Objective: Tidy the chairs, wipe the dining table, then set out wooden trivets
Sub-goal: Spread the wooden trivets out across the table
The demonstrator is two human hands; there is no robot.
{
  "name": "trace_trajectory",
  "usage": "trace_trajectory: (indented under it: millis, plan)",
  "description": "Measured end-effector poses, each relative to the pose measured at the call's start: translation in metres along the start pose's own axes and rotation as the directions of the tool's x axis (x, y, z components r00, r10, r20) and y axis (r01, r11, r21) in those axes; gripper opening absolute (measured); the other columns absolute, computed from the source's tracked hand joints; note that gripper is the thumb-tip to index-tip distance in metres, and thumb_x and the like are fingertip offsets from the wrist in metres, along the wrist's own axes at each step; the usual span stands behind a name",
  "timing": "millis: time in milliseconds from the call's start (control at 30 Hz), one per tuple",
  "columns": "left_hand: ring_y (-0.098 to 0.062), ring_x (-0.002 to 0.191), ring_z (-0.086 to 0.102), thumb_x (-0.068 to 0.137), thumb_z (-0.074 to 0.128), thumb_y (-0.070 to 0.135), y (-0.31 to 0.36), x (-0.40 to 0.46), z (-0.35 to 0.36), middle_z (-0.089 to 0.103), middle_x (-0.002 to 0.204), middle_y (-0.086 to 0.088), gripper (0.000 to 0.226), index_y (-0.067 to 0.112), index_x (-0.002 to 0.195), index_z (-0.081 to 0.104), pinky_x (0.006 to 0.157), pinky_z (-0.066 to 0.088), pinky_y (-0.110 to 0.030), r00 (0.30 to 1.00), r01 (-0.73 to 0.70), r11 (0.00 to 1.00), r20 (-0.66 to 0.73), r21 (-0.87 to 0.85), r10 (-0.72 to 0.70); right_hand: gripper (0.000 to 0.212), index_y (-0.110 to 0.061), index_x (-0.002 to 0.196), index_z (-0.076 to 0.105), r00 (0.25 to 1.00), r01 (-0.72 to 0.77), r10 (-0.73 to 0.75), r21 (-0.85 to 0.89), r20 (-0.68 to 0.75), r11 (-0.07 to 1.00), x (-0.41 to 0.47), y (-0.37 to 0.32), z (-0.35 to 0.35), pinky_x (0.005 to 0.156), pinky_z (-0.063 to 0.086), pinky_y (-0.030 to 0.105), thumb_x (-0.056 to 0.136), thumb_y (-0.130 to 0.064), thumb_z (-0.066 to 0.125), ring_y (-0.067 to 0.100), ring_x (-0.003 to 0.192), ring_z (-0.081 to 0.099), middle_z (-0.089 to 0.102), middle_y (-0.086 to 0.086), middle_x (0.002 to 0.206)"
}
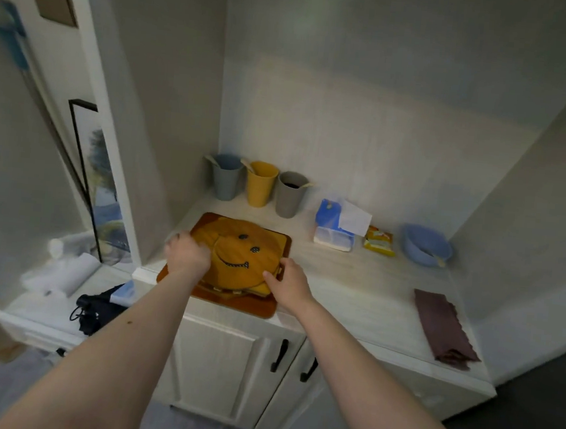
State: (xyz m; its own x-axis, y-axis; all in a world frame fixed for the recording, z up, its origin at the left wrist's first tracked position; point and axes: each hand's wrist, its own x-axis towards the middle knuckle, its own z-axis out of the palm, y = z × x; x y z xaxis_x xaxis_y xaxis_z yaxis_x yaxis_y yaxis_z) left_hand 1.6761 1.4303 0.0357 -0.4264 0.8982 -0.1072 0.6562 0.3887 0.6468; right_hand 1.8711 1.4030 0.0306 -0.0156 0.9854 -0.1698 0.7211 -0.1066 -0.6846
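Head view: your left hand (pixel 187 252) and right hand (pixel 287 285) curl round opposite edges of the round, smiley-faced wooden trivet (pixel 244 253) topping a stack on the pale sideboard counter (pixel 353 289), seemingly to lift it out. Behind the stack stand three plastic cups (pixel 260 185); to its right lies one folded maroon cloth (pixel 443 326).

Both forearms bare, no sleeves in view; left hand (pixel 187 252) and right hand (pixel 289 285) ungloved, no rings seen.
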Motion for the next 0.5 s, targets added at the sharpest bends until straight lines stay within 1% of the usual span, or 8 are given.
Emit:
trace_trajectory:
  millis: [100, 200, 267, 367, 433, 500]
  plan:
    - [-0.04, 0.135, 0.031, 0.102, 0.032, 0.03, -0.005, 0.014, 0.005, 0.034, 0.145, -0.026, 0.053, -0.003, 0.143, 0.029, 0.111, 0.022, -0.044, 0.997, 0.025, 0.999, 0.077, -0.026, -0.023, 0.067, -0.013, 0.147, 0.026, 0.996, -0.088, 0.093, 0.169, -0.019, 0.982, 0.005, -0.009, 0.011, 0.107, 0.04, 0.044, 0.094, -0.043, 0.053, 0.028, 0.129, 0.046, 0.044, 0.01, 0.144]
    - [-0.04, 0.138, 0.024, 0.103, 0.023, 0.036, -0.006, 0.021, 0.011, 0.026, 0.15, -0.027, 0.059, -0.002, 0.147, 0.02, 0.113, 0.016, -0.045, 0.993, 0.034, 0.999, 0.115, -0.018, -0.032, 0.077, -0.01, 0.152, 0.014, 0.982, -0.161, 0.179, 0.23, -0.058, 0.96, 0.012, -0.016, 0.021, 0.111, 0.036, 0.045, 0.094, -0.044, 0.053, 0.029, 0.135, 0.039, 0.036, 0.011, 0.151]
    - [-0.039, 0.14, 0.022, 0.103, 0.018, 0.039, -0.008, 0.023, 0.016, 0.023, 0.151, -0.026, 0.061, -0.002, 0.149, 0.015, 0.114, 0.013, -0.044, 0.994, 0.024, 1.0, 0.108, 0.008, -0.025, 0.076, -0.011, 0.152, 0.016, 0.971, -0.198, 0.222, 0.229, -0.087, 0.953, 0.016, -0.021, 0.027, 0.11, 0.036, 0.045, 0.094, -0.044, 0.053, 0.03, 0.135, 0.04, 0.037, 0.011, 0.15]
    - [-0.037, 0.139, 0.025, 0.103, 0.015, 0.041, -0.008, 0.023, 0.021, 0.025, 0.151, -0.026, 0.063, -0.002, 0.149, 0.014, 0.115, 0.015, -0.042, 0.997, 0.002, 0.998, 0.078, 0.068, -0.008, 0.075, -0.012, 0.15, 0.021, 0.947, -0.253, 0.291, 0.243, -0.135, 0.936, 0.022, -0.026, 0.034, 0.108, 0.039, 0.046, 0.092, -0.044, 0.055, 0.031, 0.132, 0.043, 0.042, 0.011, 0.147]
    - [-0.036, 0.137, 0.029, 0.102, 0.015, 0.041, -0.006, 0.024, 0.021, 0.03, 0.149, -0.026, 0.064, -0.004, 0.147, 0.017, 0.114, 0.017, -0.041, 0.998, -0.016, 0.991, 0.07, 0.133, 0.007, 0.078, -0.012, 0.15, 0.02, 0.931, -0.293, 0.333, 0.244, -0.146, 0.925, 0.026, -0.029, 0.038, 0.109, 0.038, 0.046, 0.09, -0.045, 0.057, 0.032, 0.132, 0.042, 0.041, 0.011, 0.147]
    - [-0.036, 0.134, 0.034, 0.102, 0.016, 0.04, -0.005, 0.027, 0.018, 0.037, 0.145, -0.026, 0.063, -0.006, 0.144, 0.025, 0.111, 0.021, -0.041, 0.998, -0.021, 0.98, 0.07, 0.198, 0.007, 0.08, -0.012, 0.149, 0.021, 0.915, -0.332, 0.373, 0.236, -0.155, 0.913, 0.029, -0.032, 0.039, 0.109, 0.036, 0.046, 0.088, -0.046, 0.058, 0.033, 0.132, 0.04, 0.041, 0.011, 0.147]
